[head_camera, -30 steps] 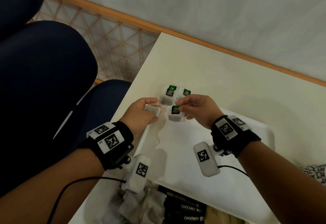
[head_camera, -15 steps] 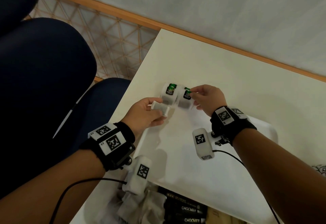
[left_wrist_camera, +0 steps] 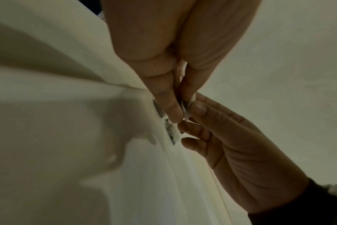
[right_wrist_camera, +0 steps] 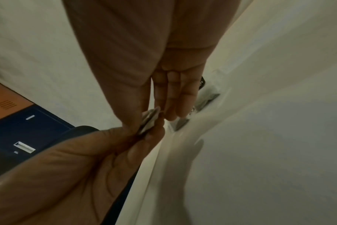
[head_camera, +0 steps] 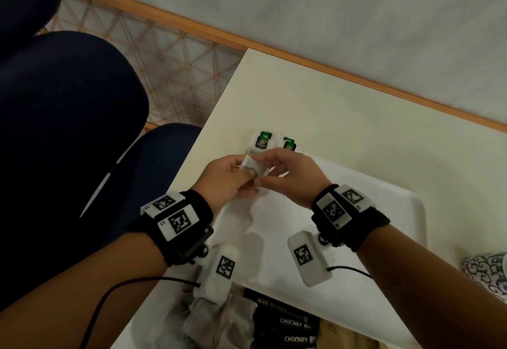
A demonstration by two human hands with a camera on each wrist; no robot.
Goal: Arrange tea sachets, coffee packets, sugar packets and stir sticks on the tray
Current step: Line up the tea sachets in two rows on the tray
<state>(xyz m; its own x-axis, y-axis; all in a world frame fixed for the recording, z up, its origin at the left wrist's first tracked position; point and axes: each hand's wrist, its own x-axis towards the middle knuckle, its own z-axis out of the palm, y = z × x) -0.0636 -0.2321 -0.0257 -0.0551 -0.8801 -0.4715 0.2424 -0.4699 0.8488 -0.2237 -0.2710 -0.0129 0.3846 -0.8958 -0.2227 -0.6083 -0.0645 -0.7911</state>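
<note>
- White paper tea sachet (head_camera: 253, 167) sits pinched between both hands above the far left corner of the tray (head_camera: 411, 211).
- Left hand (head_camera: 225, 181) grips its near end with thumb and curled fingers; right hand (head_camera: 290, 175) pinches the other end, thumb under, fingertips on top.
- Two or three sachets with green tags (head_camera: 262, 141) already lie side by side at that corner, just beyond the hands.
- I judge the sachet very light, thin and limp; it will crumple or tear if squeezed hard, so a soft pinch at the flat edges suits it.
- Dark packets (head_camera: 285, 326) wait in a pile at the table's near edge.
</note>
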